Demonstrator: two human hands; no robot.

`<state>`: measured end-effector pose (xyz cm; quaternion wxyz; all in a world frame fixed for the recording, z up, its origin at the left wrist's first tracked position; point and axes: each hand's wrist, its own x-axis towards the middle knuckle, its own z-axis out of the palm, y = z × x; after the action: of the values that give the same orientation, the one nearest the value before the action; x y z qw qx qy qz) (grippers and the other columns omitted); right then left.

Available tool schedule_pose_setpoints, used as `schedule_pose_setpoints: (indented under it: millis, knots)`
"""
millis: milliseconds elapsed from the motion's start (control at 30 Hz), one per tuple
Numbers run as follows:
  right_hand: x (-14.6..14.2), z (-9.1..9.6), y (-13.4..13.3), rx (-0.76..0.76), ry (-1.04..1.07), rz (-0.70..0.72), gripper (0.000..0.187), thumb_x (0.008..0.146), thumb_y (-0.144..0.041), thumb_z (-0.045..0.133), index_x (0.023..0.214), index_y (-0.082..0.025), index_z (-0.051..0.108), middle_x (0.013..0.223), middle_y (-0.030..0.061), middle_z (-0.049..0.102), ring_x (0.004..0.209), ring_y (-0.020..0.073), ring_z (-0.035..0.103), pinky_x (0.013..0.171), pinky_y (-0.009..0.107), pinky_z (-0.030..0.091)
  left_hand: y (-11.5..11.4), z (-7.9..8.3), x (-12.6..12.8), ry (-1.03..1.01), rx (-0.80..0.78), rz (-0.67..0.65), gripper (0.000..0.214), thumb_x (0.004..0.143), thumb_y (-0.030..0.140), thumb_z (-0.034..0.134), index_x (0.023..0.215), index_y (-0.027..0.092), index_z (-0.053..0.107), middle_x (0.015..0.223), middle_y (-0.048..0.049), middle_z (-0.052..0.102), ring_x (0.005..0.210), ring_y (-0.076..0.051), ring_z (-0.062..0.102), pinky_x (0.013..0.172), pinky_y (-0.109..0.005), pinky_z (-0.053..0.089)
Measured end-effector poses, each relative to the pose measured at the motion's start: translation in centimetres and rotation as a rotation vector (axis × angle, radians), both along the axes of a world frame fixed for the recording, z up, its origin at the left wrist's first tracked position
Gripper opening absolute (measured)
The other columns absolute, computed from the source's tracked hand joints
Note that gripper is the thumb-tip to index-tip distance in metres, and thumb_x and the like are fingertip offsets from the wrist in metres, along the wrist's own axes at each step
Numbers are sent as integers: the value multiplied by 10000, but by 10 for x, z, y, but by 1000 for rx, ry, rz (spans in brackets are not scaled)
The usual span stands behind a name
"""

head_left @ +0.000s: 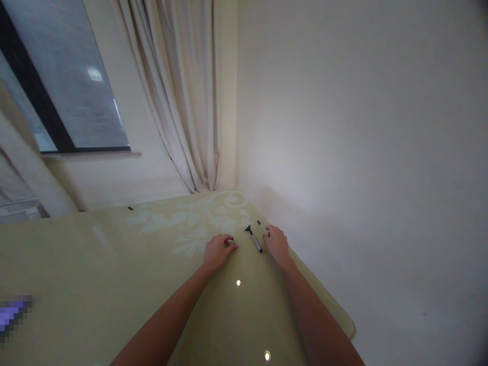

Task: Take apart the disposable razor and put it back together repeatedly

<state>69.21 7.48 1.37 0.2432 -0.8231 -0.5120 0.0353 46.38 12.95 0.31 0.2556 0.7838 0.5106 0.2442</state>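
Note:
A razor point(254, 240) with a black head and a grey-and-black handle lies on the table between my hands, its head pointing away from me. My left hand point(218, 251) is to the left of it, thumb and fingers pinched round a small dark piece point(232, 241) too small to name. On the razor's other side, my right hand point(277, 245) closes its fingers on a slim whitish object with a dark tip point(262, 226). Most of that object's near end is hidden by the fingers.
The glossy yellow-green table point(125, 269) has a pale floral pattern and meets the wall point(362, 168) on the right. A small black piece point(130, 208) lies near the far edge. A blurred-out purple item point(12, 314) sits far left. Curtains point(186, 101) hang behind.

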Motion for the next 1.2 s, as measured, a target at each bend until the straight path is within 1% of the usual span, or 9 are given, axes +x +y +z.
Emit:
schedule_pose_setpoints:
  millis: [67, 167, 333, 500, 600, 700, 833, 1000, 1200]
  knots:
    - [-1, 0, 2, -3, -14, 7, 281, 953, -158, 588, 1188, -144, 742, 1174, 151, 735, 1077, 253, 684, 856, 296, 450, -5, 2, 1, 63, 29, 14, 325, 871, 375, 725, 1164, 255, 794, 1074, -98, 771, 1121, -310, 658, 981, -420, 434]
    - [-2, 0, 3, -11, -24, 14, 277, 950, -137, 574, 1155, -141, 759, 1162, 157, 735, 1056, 258, 691, 836, 294, 452, -11, 4, -1, 128, 56, 16, 361, 901, 422, 691, 1212, 264, 783, 1138, -121, 742, 1170, -333, 623, 1018, -459, 400]
    - [-3, -3, 5, -4, -28, 19, 301, 935, -137, 583, 1173, -141, 767, 1144, 147, 738, 1030, 246, 698, 827, 283, 458, -12, 9, -9, 185, 42, -16, 448, 902, 471, 680, 1299, 273, 739, 1214, -128, 714, 1207, -329, 604, 1026, -458, 399]
    - [-3, -5, 4, 22, -39, 13, 313, 927, -168, 609, 1203, -132, 754, 1149, 140, 730, 1022, 239, 693, 839, 278, 465, -7, 13, -11, 207, -9, -20, 520, 855, 460, 713, 1347, 293, 706, 1186, -117, 723, 1198, -341, 620, 1001, -463, 425]
    - [-7, -4, 1, 51, -72, 14, 314, 947, -205, 604, 1216, -126, 746, 1183, 161, 706, 1086, 262, 663, 880, 291, 460, -5, 13, -6, 199, -30, -11, 454, 844, 440, 711, 1279, 317, 746, 1180, -112, 729, 1212, -356, 618, 999, -480, 425]
    - [-13, 0, -3, 76, -111, 32, 274, 960, -231, 605, 1162, -130, 761, 1182, 170, 691, 1145, 286, 623, 927, 311, 443, -6, 15, -2, 184, -46, -3, 409, 834, 420, 704, 1224, 315, 768, 1184, -110, 734, 1218, -362, 614, 999, -499, 422]
    - [-22, 5, -6, 67, -174, 62, 210, 982, -289, 616, 1002, -159, 781, 1102, 156, 694, 1098, 285, 621, 915, 334, 428, -8, 18, 1, 170, -59, 9, 447, 802, 410, 717, 1236, 310, 757, 1182, -109, 742, 1209, -368, 619, 1000, -513, 421]
    - [-29, 6, -4, 25, -244, 77, 269, 981, -403, 649, 915, -175, 776, 1081, 150, 691, 1090, 296, 616, 898, 358, 416, -11, 20, 5, 160, -61, 41, 404, 799, 414, 707, 1185, 309, 768, 1182, -108, 745, 1211, -373, 616, 1008, -546, 411]
    - [-32, 1, -4, 20, -284, 83, 255, 978, -368, 641, 868, -173, 764, 1047, 143, 705, 1075, 296, 634, 901, 365, 412, -11, 22, 8, 162, -49, 36, 369, 783, 406, 729, 1131, 289, 773, 1157, -90, 752, 1172, -344, 643, 990, -517, 440]
